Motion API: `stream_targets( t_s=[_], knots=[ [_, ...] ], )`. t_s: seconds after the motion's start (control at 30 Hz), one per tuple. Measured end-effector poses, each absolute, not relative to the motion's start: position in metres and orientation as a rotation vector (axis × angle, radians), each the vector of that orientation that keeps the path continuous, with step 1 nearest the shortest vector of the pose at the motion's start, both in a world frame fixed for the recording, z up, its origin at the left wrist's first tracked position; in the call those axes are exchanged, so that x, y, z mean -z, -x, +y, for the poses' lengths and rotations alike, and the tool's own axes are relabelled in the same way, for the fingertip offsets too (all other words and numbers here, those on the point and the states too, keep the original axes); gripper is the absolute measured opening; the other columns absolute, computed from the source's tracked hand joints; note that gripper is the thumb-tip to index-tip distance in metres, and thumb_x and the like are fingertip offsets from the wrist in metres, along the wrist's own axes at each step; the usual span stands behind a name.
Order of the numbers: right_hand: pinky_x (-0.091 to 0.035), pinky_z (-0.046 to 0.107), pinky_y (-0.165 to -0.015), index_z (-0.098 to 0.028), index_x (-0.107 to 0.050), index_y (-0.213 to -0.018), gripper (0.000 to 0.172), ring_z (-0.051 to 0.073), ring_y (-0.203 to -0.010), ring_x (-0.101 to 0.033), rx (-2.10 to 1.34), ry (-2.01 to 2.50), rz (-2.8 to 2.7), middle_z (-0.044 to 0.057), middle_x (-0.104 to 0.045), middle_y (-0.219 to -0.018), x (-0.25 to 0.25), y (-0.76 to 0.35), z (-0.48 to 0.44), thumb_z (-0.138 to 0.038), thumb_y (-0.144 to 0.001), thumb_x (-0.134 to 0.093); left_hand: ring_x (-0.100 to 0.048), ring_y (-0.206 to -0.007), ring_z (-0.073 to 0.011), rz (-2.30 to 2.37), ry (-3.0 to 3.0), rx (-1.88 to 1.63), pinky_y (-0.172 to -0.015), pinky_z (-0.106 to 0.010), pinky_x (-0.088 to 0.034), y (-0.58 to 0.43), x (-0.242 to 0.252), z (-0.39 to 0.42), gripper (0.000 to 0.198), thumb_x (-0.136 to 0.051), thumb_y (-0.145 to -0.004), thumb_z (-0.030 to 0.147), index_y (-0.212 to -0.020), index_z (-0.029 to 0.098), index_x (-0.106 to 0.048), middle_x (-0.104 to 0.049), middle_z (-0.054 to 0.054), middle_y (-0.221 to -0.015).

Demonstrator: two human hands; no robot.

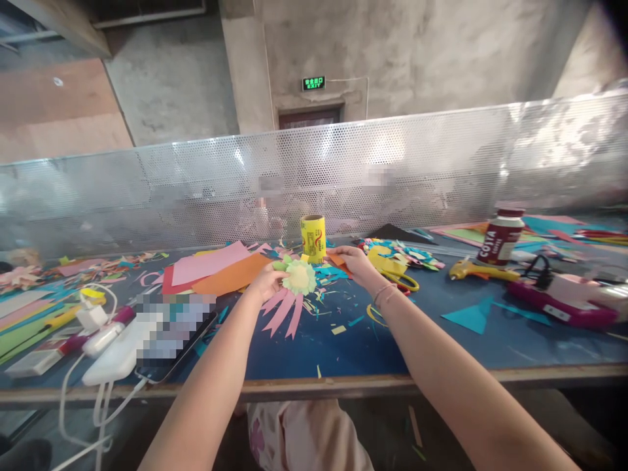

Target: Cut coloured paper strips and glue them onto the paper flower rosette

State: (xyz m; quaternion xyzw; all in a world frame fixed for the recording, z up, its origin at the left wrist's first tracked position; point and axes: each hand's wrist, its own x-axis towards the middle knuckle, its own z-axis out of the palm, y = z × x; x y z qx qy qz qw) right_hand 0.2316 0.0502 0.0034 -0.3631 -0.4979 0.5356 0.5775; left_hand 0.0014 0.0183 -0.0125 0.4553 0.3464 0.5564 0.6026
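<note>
Table (324, 356): blue, its near edge mostly bare, its far side strewn with cut paper.
Sheets (210, 263): pink, orange and red, overlapping left of centre; they look largely uncut.
Bottle (500, 239): upright at the right, cap on; what it holds cannot be told.
Right hand (360, 265): fingertips pinching an orange piece (338, 260) just beside the roll.
Left hand (267, 281): fingers closed on the flower (300, 277) at its left side.
Roll (313, 241): yellow, hollow, standing open end up behind the hands; its inside is too dark to read.
Flower: in front of the roll, above the table; green petals round a paler centre look already formed. Pink strips (284, 314) fan out below; whether joined to it, I cannot tell.
Orange piece: apart from the flower, so seemingly not joined to it; whether more remains undone is unclear.
Scraps (338, 330): small offcuts, suggesting cutting is well advanced.
</note>
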Motion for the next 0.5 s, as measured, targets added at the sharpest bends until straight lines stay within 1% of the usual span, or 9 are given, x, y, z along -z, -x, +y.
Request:
stream_targets(
  t_s=[0.07, 0.13, 0.23, 0.3, 0.33, 0.4, 0.5],
  knots=[
    [-0.056, 0.024, -0.066, -0.014, -0.065, -0.072, 0.011, 0.015, -0.071, -0.069, -1.340, 0.849, -1.125, 0.007, -0.071, -0.072, -0.0048, -0.2281, 0.0481, -0.006, -0.072, -0.058, -0.068, -0.071, -0.0208, 0.812, -1.044, -1.295, -0.070, -0.035, -0.054, -0.0001, 0.0153, 0.0228, 0.044, -0.071, -0.054, 0.002, -0.094, 0.016, -0.064, -0.070, -0.007, -0.080],
    [-0.056, 0.025, -0.063, -0.014, -0.064, -0.075, 0.011, 0.017, -0.076, -0.069, -1.412, 0.826, -1.129, 0.010, -0.071, -0.079, -0.0063, -0.2263, 0.0454, -0.010, -0.076, -0.054, -0.068, -0.071, -0.0209, 0.814, -1.038, -1.291, -0.070, -0.035, -0.054, 0.0021, 0.0162, 0.0258, 0.042, -0.070, -0.054, 0.002, -0.094, 0.015, -0.064, -0.070, -0.006, -0.077],
    [-0.056, 0.026, -0.057, -0.014, -0.062, -0.078, 0.007, 0.020, -0.082, -0.068, -1.415, 0.796, -1.204, 0.011, -0.070, -0.087, -0.0059, -0.2261, 0.0429, -0.020, -0.079, -0.058, -0.069, -0.074, -0.0214, 0.811, -1.013, -1.301, -0.072, -0.035, -0.054, 0.0058, 0.0154, 0.0273, 0.042, -0.068, -0.053, 0.001, -0.093, 0.014, -0.063, -0.069, -0.006, -0.075],
    [-0.056, 0.026, -0.057, -0.015, -0.061, -0.081, 0.008, 0.020, -0.082, -0.068, -1.380, 0.803, -1.259, 0.011, -0.070, -0.088, -0.0037, -0.2267, 0.0434, -0.022, -0.077, -0.063, -0.069, -0.075, -0.0211, 0.804, -0.998, -1.311, -0.073, -0.034, -0.054, 0.0074, 0.0146, 0.0270, 0.042, -0.066, -0.054, 0.000, -0.093, 0.015, -0.063, -0.069, -0.005, -0.075],
    [-0.056, 0.027, -0.060, -0.015, -0.061, -0.084, 0.012, 0.019, -0.081, -0.067, -1.364, 0.806, -1.281, 0.010, -0.069, -0.088, -0.0023, -0.2271, 0.0442, -0.020, -0.074, -0.066, -0.069, -0.076, -0.0208, 0.800, -0.993, -1.313, -0.074, -0.034, -0.054, 0.0077, 0.0142, 0.0266, 0.042, -0.066, -0.054, 0.000, -0.093, 0.015, -0.063, -0.069, -0.005, -0.076],
    [-0.057, 0.029, -0.067, -0.017, -0.059, -0.089, 0.026, 0.018, -0.083, -0.067, -1.336, 0.800, -1.303, 0.007, -0.069, -0.088, 0.0002, -0.2279, 0.0460, -0.013, -0.066, -0.070, -0.069, -0.077, -0.0204, 0.797, -0.988, -1.313, -0.074, -0.033, -0.054, 0.0070, 0.0133, 0.0253, 0.040, -0.066, -0.055, 0.000, -0.093, 0.015, -0.063, -0.069, -0.006, -0.078],
    [-0.056, 0.030, -0.076, -0.022, -0.053, -0.098, 0.047, 0.019, -0.093, -0.066, -1.282, 0.715, -1.294, 0.002, -0.066, -0.093, 0.0024, -0.2286, 0.0485, -0.009, -0.056, -0.071, -0.069, -0.077, -0.0195, 0.808, -0.990, -1.336, -0.074, -0.033, -0.054, 0.0031, 0.0108, 0.0221, 0.037, -0.065, -0.057, 0.000, -0.091, 0.014, -0.063, -0.070, -0.007, -0.082]
  ],
)
